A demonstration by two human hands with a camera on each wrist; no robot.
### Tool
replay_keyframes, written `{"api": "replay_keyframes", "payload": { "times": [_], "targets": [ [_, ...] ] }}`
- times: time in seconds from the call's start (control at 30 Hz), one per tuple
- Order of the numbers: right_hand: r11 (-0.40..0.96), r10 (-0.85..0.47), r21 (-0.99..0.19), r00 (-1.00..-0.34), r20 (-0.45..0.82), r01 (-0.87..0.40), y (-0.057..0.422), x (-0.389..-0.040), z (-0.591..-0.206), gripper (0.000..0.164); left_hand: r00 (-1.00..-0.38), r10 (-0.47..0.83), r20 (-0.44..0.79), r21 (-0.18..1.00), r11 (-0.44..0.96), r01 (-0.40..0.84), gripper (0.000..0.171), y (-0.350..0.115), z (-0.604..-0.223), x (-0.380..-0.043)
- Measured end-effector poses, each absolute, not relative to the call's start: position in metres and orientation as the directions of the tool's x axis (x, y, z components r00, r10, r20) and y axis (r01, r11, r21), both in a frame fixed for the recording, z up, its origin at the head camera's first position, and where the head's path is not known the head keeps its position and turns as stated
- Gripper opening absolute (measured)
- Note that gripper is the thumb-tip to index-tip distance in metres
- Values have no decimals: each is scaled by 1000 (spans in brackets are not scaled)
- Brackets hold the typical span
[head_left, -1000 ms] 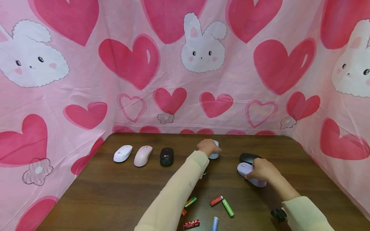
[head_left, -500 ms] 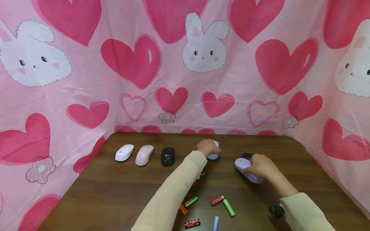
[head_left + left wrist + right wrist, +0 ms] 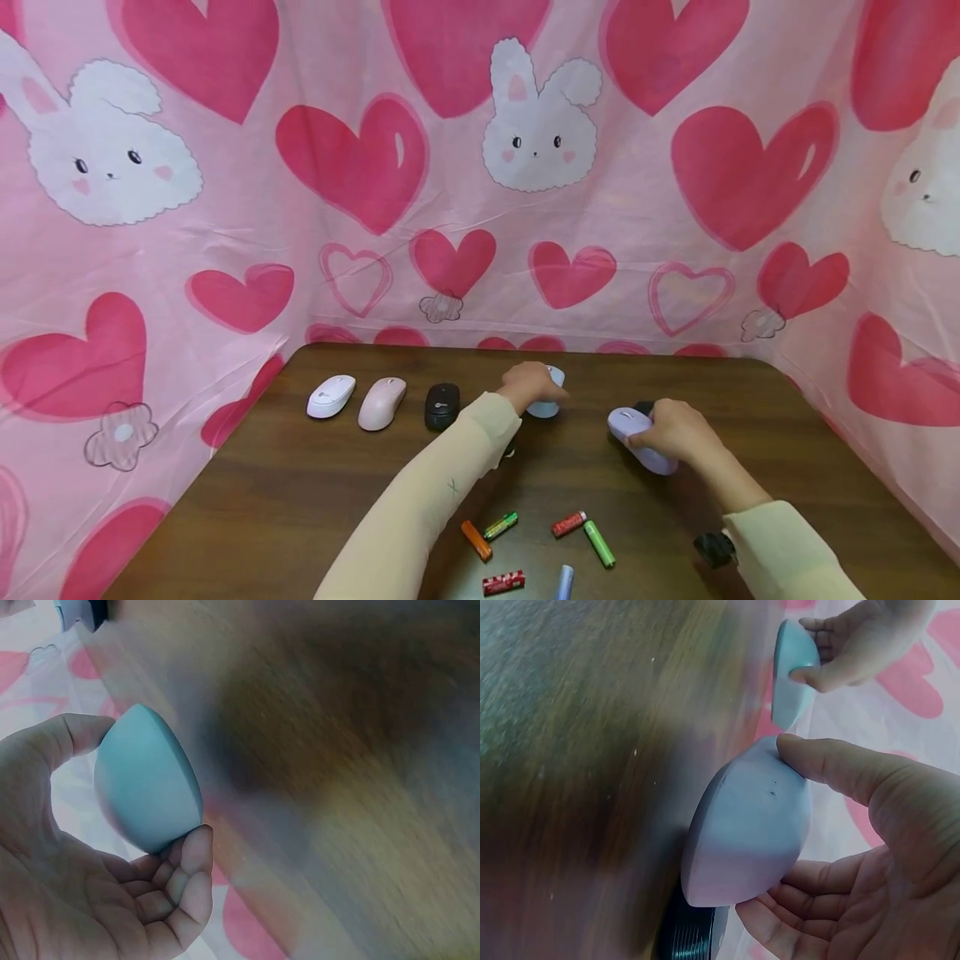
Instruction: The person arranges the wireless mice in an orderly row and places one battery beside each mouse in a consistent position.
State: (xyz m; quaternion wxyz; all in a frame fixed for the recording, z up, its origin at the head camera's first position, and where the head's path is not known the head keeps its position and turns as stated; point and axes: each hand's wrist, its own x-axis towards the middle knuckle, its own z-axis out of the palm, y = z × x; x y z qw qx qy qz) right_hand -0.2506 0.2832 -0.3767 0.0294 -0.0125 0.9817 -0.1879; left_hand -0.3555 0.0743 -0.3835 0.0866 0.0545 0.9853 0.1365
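My left hand (image 3: 529, 385) grips a pale blue computer mouse (image 3: 544, 409) by its sides near the back of the table; the left wrist view shows thumb and curled fingers on this mouse (image 3: 146, 780). Further right, a lavender computer mouse (image 3: 652, 460) is held by my right hand (image 3: 678, 429), thumb on one side and fingers on the other (image 3: 750, 825). Beside it, partly hidden by that hand, lies a black mouse (image 3: 642, 407), its ribbed edge (image 3: 694, 934) low in the right wrist view. Whether either held mouse touches the tabletop, I cannot tell.
A white mouse (image 3: 331, 397), a pink mouse (image 3: 382, 404) and a black mouse (image 3: 442, 406) stand in a row at back left. Several loose batteries lie nearer me, including an orange one (image 3: 476, 542) and a green one (image 3: 599, 544). Heart-patterned cloth (image 3: 360, 200) hangs behind the table.
The pale blue mouse has shifted left with my left hand, closer to the row. My right hand has moved the lavender mouse a little left and away from me, covering more of the black one.
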Motion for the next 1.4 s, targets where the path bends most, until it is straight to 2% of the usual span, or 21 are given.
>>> {"api": "replay_keyframes", "payload": {
  "times": [0.27,0.47,0.83,1.4],
  "targets": [
    [927,-34,-376,-998,-48,-13,278,-257,-376,44,-971,164,-173,256,960,116,55,54,-378,-349],
    [926,-46,-376,-999,-26,-33,273,-263,-376,50,-969,173,-174,256,959,125,56,40,-380,-348],
    [918,-31,-396,-999,-33,-15,268,-271,-376,50,-966,183,-182,271,954,130,58,19,-383,-346],
    [916,-35,-401,-998,-46,-14,253,-285,-373,57,-962,153,-226,294,952,82,57,10,-388,-341]
  ]
}}
